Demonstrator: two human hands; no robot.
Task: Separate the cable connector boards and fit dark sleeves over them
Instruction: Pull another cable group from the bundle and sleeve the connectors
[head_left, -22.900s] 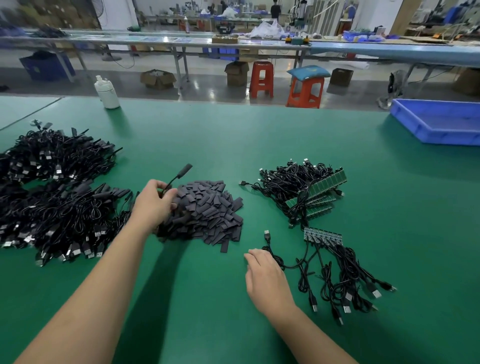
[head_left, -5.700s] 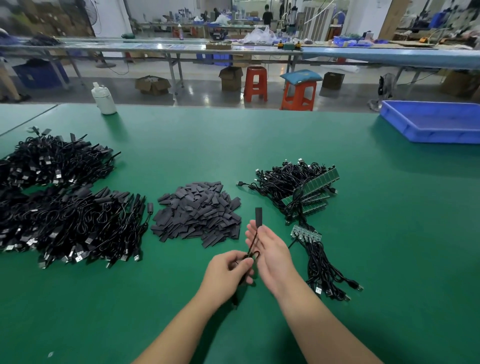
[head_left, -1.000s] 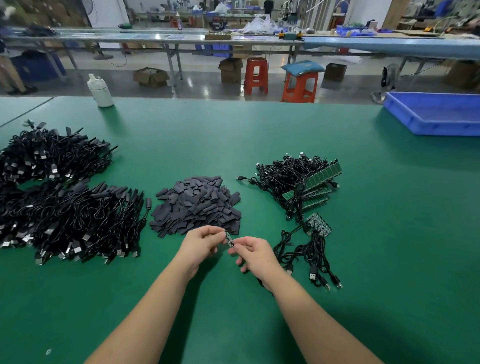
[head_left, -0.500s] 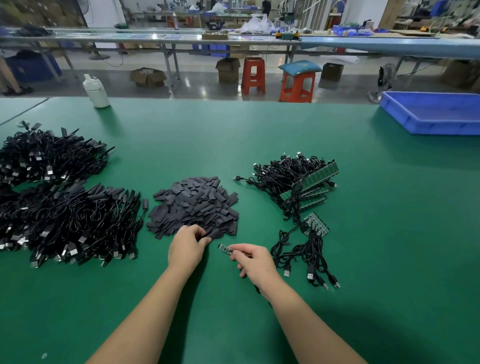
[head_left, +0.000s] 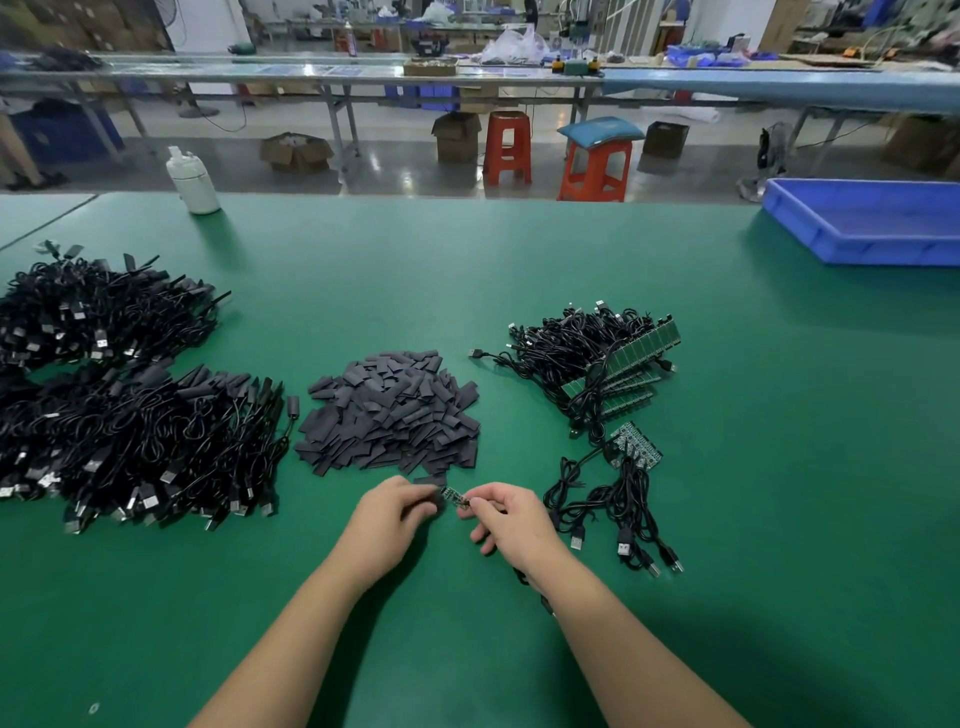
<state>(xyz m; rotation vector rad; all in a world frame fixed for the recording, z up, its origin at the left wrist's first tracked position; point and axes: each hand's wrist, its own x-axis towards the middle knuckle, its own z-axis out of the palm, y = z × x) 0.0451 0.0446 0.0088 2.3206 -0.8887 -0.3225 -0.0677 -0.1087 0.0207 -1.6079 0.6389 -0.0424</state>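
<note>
Connector board (head_left: 455, 497) pinched by right hand (head_left: 511, 525), left hand (head_left: 396, 512) gripping a dark sleeve (head_left: 435, 503) at its tip.

Table (head_left: 519, 270): matt green covering, smooth, faint sheen. Sleeve pile (head_left: 389, 410): flat dark grey pieces, matt, plastic-looking. Cable heaps (head_left: 130, 431): black plastic jackets, slight gloss, bright metal plug ends. Connector boards (head_left: 631, 353): green, semi-gloss. Tray (head_left: 872, 244): smooth blue plastic. Bottle (head_left: 192, 182): white plastic, matt.
</note>
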